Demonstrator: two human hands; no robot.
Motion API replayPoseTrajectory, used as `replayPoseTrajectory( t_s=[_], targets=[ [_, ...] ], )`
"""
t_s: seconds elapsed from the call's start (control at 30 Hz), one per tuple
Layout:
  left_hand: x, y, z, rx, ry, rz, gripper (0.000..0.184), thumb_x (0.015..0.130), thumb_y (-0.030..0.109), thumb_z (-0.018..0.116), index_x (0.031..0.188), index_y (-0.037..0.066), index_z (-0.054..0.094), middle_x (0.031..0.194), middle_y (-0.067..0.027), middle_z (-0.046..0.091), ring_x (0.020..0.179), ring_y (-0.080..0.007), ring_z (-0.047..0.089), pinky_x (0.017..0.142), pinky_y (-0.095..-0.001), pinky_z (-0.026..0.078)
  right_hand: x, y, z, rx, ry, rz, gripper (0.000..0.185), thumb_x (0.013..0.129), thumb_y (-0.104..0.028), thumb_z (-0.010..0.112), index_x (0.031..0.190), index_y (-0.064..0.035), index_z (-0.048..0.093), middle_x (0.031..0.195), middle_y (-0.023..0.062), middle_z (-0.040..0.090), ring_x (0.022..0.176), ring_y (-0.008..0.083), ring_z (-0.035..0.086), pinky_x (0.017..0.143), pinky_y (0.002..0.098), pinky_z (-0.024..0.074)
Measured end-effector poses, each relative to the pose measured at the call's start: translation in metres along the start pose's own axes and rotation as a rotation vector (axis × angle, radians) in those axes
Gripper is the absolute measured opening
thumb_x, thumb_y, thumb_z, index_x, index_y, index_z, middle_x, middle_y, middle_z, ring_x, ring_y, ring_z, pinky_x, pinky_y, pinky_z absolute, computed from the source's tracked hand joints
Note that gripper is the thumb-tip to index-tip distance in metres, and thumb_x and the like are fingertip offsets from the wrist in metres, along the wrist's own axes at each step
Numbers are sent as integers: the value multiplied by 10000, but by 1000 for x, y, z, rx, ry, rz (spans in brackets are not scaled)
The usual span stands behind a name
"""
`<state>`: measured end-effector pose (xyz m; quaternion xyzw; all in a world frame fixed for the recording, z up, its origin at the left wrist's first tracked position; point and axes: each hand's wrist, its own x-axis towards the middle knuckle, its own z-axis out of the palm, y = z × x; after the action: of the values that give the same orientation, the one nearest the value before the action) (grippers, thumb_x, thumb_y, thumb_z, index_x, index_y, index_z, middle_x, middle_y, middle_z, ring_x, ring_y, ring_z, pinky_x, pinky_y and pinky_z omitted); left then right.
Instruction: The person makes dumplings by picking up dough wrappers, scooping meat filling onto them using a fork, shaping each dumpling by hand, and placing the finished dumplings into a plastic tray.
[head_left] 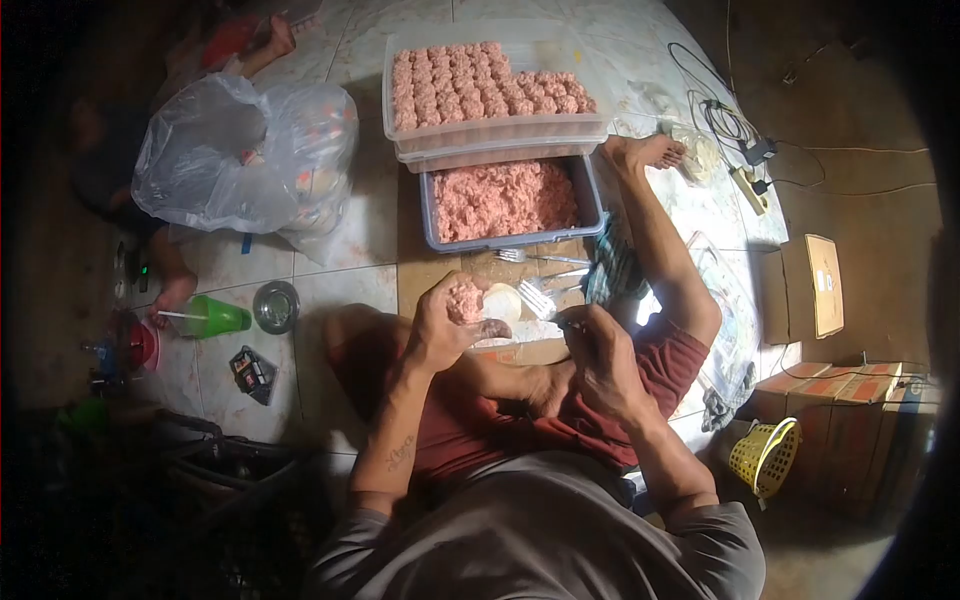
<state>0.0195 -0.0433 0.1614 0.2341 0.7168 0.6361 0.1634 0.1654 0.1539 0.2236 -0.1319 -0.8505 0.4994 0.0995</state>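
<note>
My left hand (446, 325) is closed around a rough ball of pink minced meat (465, 302). In my right hand (603, 358) is a fork (538, 299), its tines pointing toward the ball but apart from it. Just beyond both hands stands a grey-blue tub (432, 222) of loose minced meat (505, 200). Behind it, stacked clear plastic trays (540, 60) hold rows of shaped meat balls (450, 85). Another fork (515, 256) lies on the cardboard in front of the tub. A pale round thing (502, 303) sits between my hands, partly hidden.
A large clear plastic bag (245, 150) lies on the tiled floor at left, near another person's limbs. Below it are a green cup (222, 316) and a glass ashtray (276, 306). Cables and a power strip (748, 190), a yellow basket (764, 457) and cardboard boxes (850, 400) are at right.
</note>
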Motion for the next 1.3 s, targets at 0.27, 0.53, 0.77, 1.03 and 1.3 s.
replayPoseTrajectory(
  t_s=[0.27,0.53,0.77,1.03,1.3],
  targets=[
    [9,-10,22,321,49,183,327,785,217,860,953,36,646,832,-145,704,775,-327,703,687,-405,554,8,-12,8,-124,-148,-61,210,914,-8,581,1082,15,704,954,235,649,904,423,648,790,453,521],
    [2,-25,22,442,-88,204,221,832,152,810,887,19,642,761,-83,663,624,-217,618,610,-334,527,60,3,32,272,30,55,174,1039,-115,550,1041,43,624,762,71,565,682,144,524,626,321,467],
    [-1,-23,2,-215,-152,4,489,669,184,958,1031,8,680,987,-81,718,919,-162,674,880,-324,551,51,95,48,600,-118,629,176,1001,-139,559,1040,32,547,784,77,591,589,131,553,506,304,462],
    [23,-17,24,414,-159,22,331,826,256,839,970,-2,691,762,-97,709,733,-154,679,713,-330,545,12,-2,6,-270,-63,-156,201,887,18,573,1063,25,670,927,230,609,839,433,601,745,461,498],
    [17,-23,7,-360,-324,-168,434,726,54,904,1083,15,660,919,-8,684,878,-69,616,785,-253,530,6,-28,-16,-169,-20,-6,152,895,30,587,1028,26,660,913,216,618,847,406,626,735,433,496]
  ],
)
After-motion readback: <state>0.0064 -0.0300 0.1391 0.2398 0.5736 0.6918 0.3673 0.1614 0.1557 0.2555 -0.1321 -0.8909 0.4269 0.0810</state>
